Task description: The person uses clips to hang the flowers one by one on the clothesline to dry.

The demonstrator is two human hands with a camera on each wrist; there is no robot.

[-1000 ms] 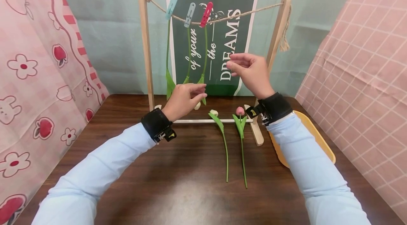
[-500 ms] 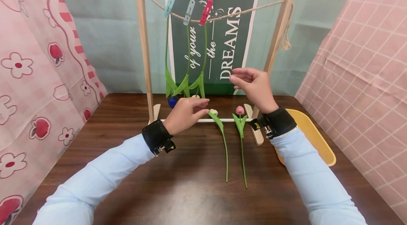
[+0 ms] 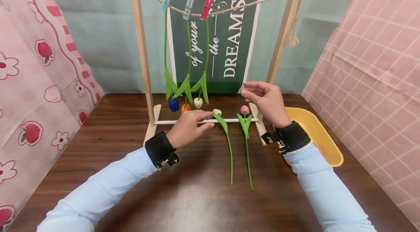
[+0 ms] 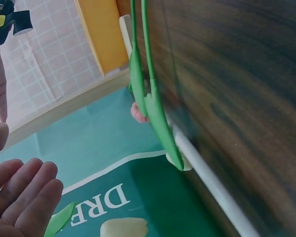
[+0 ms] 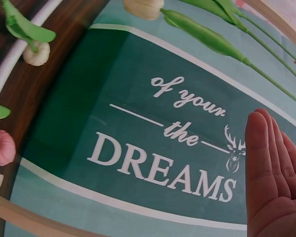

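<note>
Two artificial tulips lie side by side on a dark brown table (image 3: 197, 203), flowers pointing away from the person, stems toward them. The white tulip (image 3: 223, 122) has its flower just to the right of the fingertips of the left hand (image 3: 187, 129). The pink tulip (image 3: 244, 128) lies farther right, its flower lower than the right hand (image 3: 267, 103) and slightly left of it. Both cross a white rod (image 3: 177, 122) that joins the feet of a wooden frame (image 3: 143, 50).

The left hand is open and holds nothing: the fingers reach out nearly straight and together, with the thumb apart below them. The right hand, raised in front of the frame's right post, is also open and holds nothing, its fingers gently bent and the thumb near them (the right wrist view shows a gap between).

Above, a rope (image 3: 262, 2) sags between the posts. From it three more tulips hang head down: a blue tulip (image 3: 173, 105), an orange-red tulip (image 3: 185, 107) and a hanging white tulip (image 3: 198, 103), each under its own clothespeg. A yellow tray (image 3: 316, 126) sits beyond the right wrist.
</note>
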